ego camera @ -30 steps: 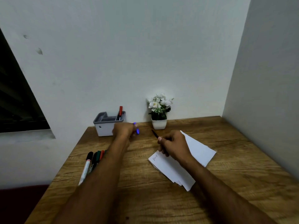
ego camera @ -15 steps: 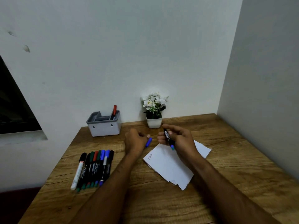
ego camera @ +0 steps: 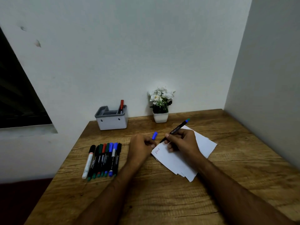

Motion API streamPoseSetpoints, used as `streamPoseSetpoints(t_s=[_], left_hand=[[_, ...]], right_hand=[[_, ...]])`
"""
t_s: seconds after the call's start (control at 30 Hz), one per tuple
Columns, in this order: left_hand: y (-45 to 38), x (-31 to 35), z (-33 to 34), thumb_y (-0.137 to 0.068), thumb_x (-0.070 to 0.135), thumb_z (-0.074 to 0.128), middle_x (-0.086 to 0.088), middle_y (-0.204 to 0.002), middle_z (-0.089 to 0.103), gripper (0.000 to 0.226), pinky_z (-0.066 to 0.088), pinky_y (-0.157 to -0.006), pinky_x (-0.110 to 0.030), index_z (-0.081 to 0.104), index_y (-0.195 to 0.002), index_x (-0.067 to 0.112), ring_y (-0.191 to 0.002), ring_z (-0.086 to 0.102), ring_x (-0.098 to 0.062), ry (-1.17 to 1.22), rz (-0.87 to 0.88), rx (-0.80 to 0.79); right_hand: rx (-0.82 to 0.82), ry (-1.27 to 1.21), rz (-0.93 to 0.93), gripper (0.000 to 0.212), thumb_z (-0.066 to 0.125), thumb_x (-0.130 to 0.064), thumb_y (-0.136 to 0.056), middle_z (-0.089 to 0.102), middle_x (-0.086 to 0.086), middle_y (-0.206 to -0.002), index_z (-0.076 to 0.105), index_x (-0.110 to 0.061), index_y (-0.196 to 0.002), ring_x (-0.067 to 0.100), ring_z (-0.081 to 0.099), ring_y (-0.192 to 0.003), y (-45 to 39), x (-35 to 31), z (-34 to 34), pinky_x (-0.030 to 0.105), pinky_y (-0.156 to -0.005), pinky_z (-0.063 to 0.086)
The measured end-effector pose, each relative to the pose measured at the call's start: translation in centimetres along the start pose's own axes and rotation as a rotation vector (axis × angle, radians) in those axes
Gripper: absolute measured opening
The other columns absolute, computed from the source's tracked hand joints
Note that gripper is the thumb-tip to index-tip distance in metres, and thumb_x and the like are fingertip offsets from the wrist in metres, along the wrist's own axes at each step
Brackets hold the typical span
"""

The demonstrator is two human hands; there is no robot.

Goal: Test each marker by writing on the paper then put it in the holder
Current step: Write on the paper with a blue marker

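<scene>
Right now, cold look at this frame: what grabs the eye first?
The right hand at table centre, gripping an uncapped black marker with its tip at the top of the white paper. Just left of it, the left hand pinches the blue cap. Next comes the row of capped markers lying at the table's left, then the grey holder at the wall with one red marker standing in it.

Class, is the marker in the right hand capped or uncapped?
Uncapped: the left hand holds its blue cap, apart from the marker.
</scene>
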State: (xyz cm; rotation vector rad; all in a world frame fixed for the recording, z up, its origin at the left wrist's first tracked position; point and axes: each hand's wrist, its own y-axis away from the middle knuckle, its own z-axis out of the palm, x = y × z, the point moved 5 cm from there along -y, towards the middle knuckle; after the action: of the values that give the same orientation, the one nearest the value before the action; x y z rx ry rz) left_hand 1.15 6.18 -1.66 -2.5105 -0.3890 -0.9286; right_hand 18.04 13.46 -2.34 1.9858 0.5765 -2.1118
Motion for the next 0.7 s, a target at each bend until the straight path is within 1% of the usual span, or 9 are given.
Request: streamPoseSetpoints(t_s=[0.1,0.2,0.3,0.37,0.43,0.47,0.53,0.6,0.7], left_hand=[[0.2,-0.1,0.0,-0.08,0.018,0.078,0.012,-0.083,0.075,0.011,0.04,-0.064,-0.001,0.081,-0.09,0.021,-0.073,0.063,0.01,0.086,0.014,-0.011],[0.6,-0.2,0.0,-0.07,0.009,0.085,0.012,-0.079,0.073,0.02,0.046,-0.065,-0.004,0.081,-0.088,0.019,-0.072,0.065,0.005,0.113,0.038,-0.093],[0.7,-0.5,0.0,-0.066,0.001,0.086,0.009,-0.076,0.073,0.025,0.047,-0.063,-0.005,0.08,-0.086,0.014,-0.067,0.065,0.007,0.13,0.018,-0.09],[0.8,-0.5,0.1,-0.067,0.002,0.086,0.009,-0.077,0.074,0.024,0.047,-0.063,-0.005,0.081,-0.086,0.016,-0.068,0.064,0.007,0.123,0.013,-0.081],[0.9,-0.5,0.2,-0.068,0.003,0.085,0.01,-0.077,0.074,0.023,0.047,-0.063,-0.006,0.081,-0.086,0.017,-0.068,0.064,0.005,0.103,0.02,-0.065],[1.0,-0.4,0.2,-0.069,0.004,0.084,0.01,-0.079,0.074,0.024,0.047,-0.064,-0.006,0.081,-0.088,0.018,-0.068,0.064,0.004,0.091,0.026,-0.056],[1.2,-0.4,0.2,-0.072,0.005,0.082,0.007,-0.087,0.076,0.025,0.046,-0.068,-0.003,0.08,-0.093,0.018,-0.075,0.065,0.004,0.079,0.035,-0.049],[1.3,-0.4,0.1,-0.072,0.007,0.082,0.007,-0.098,0.076,0.03,0.043,-0.077,0.001,0.08,-0.099,0.019,-0.087,0.066,0.003,0.075,0.043,-0.051],[1.4,-0.3,-0.2,-0.072,0.011,0.082,0.007,-0.108,0.075,0.035,0.043,-0.091,-0.01,0.078,-0.105,0.022,-0.103,0.064,-0.001,0.047,0.063,-0.053]], right_hand=[[-0.01,-0.007,0.04,0.012,0.069,-0.004,-0.095,0.074,0.028,-0.08,0.071,0.008,-0.094,0.031,0.067,-0.063,0.1,0.3,0.0,0.036,-0.058,0.058],[-0.026,0.012,0.048,0.009,0.065,0.0,-0.095,0.071,0.024,-0.074,0.071,0.006,-0.092,0.031,0.064,-0.061,-0.2,0.0,0.1,0.035,-0.054,0.056],[-0.062,0.051,0.006,0.01,0.066,-0.001,-0.095,0.072,0.023,-0.077,0.075,0.003,-0.095,0.029,0.067,-0.065,-0.4,-0.2,0.4,0.035,-0.059,0.058],[-0.076,0.141,-0.031,0.009,0.07,-0.001,-0.091,0.076,0.019,-0.082,0.078,-0.003,-0.093,0.024,0.071,-0.071,-0.5,-0.4,0.5,0.031,-0.066,0.059],[-0.093,0.269,-0.067,0.013,0.071,0.0,-0.085,0.077,0.01,-0.082,0.079,-0.009,-0.09,0.015,0.072,-0.074,-0.7,-0.5,0.8,0.024,-0.067,0.058],[-0.105,0.326,-0.077,0.012,0.071,-0.003,-0.084,0.077,0.007,-0.081,0.079,-0.011,-0.088,0.014,0.072,-0.074,-0.8,-0.3,1.0,0.024,-0.067,0.058],[-0.123,0.413,-0.096,0.009,0.071,-0.018,-0.081,0.075,0.006,-0.078,0.077,-0.013,-0.086,0.017,0.072,-0.075,-0.6,0.2,1.3,0.033,-0.068,0.059],[-0.108,0.43,-0.11,0.02,0.069,-0.031,-0.076,0.074,0.003,-0.078,0.077,-0.015,-0.086,0.019,0.073,-0.079,-0.3,0.5,1.2,0.04,-0.072,0.06],[-0.093,0.391,-0.1,0.019,0.069,-0.028,-0.075,0.076,0.0,-0.083,0.079,-0.017,-0.088,0.015,0.073,-0.085,-0.3,0.7,1.1,0.036,-0.079,0.061]])
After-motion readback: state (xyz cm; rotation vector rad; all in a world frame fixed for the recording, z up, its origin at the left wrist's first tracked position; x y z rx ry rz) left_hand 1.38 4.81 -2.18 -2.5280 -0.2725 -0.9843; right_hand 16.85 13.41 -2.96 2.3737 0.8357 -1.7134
